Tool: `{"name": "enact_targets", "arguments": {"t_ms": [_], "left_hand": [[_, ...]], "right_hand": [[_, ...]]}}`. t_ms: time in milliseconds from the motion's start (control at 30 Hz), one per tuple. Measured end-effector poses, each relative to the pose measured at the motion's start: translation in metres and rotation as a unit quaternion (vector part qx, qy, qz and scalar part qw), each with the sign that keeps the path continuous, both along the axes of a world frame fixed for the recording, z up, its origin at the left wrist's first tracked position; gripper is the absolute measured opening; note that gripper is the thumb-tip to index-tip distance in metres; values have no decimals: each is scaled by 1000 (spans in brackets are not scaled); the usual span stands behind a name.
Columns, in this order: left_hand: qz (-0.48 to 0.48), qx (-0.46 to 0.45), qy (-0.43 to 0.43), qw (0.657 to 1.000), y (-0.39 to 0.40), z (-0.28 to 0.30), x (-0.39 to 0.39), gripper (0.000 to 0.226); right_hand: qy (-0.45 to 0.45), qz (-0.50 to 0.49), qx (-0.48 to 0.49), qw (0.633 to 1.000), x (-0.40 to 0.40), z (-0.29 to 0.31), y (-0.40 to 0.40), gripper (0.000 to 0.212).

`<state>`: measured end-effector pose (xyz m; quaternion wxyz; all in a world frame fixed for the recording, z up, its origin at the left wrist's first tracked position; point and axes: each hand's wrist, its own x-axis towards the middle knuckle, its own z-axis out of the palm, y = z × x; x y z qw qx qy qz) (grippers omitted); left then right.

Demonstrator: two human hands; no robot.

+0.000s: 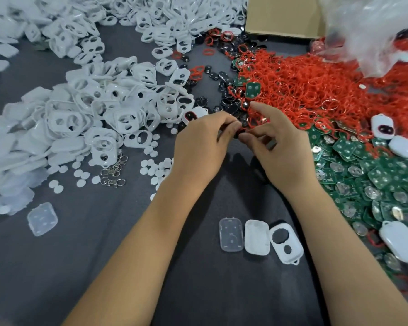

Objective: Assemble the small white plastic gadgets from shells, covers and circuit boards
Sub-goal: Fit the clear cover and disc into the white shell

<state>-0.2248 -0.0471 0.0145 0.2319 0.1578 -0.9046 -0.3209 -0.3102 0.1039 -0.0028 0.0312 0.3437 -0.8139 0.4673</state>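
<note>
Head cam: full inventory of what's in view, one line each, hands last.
White covers: heap, white, far left.
Red rings: heap, red, far right.
Circuit boards: heap, green, right.
Black buttons: many, black, far centre.
White discs: many, white, centre left.
Metal clasps: a few, silver, left.
Cardboard box: one, brown, far right.
Clear inserts: two, transparent, near centre and near left.
Shell: one, white, near centre.
Two-hole cover: one, white, beside shell.
Left hand: grip on small dark part.
Right hand: same part.
</note>
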Motion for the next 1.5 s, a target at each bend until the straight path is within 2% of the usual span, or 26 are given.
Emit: {"name": "enact_targets", "arguments": {"t_ms": [67, 267, 367, 533, 600, 667, 733, 800, 867, 967, 1067, 1200, 1300, 1400, 1500], "left_hand": [[-10, 11, 5, 1000, 0, 2, 4, 19], [-33, 45, 37, 998, 13, 5, 28, 15], [25, -8, 49, 998, 16, 2, 58, 19], [152, -78, 9, 985, 2, -11, 131, 23], [190, -61, -16, 980, -2, -17, 158, 28], [205, -8, -1, 979, -3, -18, 173, 28], [206, 1, 6, 978, -1, -15, 175, 25], [202, -25, -36, 978, 1, -14, 172, 25], [202, -48, -78, 975, 1, -16, 171, 22], [201, -58, -82, 974, 0, -18, 172, 22], [203, -60, -82, 974, 0, -17, 169, 28], [211, -56, -85, 972, -1, -20, 171, 16], [207, -72, -89, 972, -2, -21, 172, 11], [166, -54, -70, 982, 1, -21, 171, 6], [97, -7, -47, 994, 10, -20, 169, 10]], "right_hand": [[-16, 11, 0, 1000, 1, 2, 0, 45], [-11, 30, -21, 999, 10, 13, 9, 16], [4, 30, -17, 999, 19, 18, 13, 9], [10, 69, -12, 997, 49, 18, 14, 18], [6, 89, -6, 996, 66, 14, 13, 19], [18, 102, 3, 995, 81, 10, 14, 18], [54, 108, 24, 992, 91, 9, 16, 12], [81, 103, 39, 991, 96, 9, 18, 8], [93, 91, 42, 991, 97, 9, 22, 7], [96, 68, 45, 992, 94, 10, 31, 7], [79, 46, 39, 995, 86, 10, 37, 7], [36, 34, 32, 998, 78, 13, 46, 7], [38, 54, 30, 997, 76, 16, 54, 8], [19, 69, 39, 997, 74, 18, 62, 9], [-5, 67, 62, 996, 74, 17, 70, 12]]}}
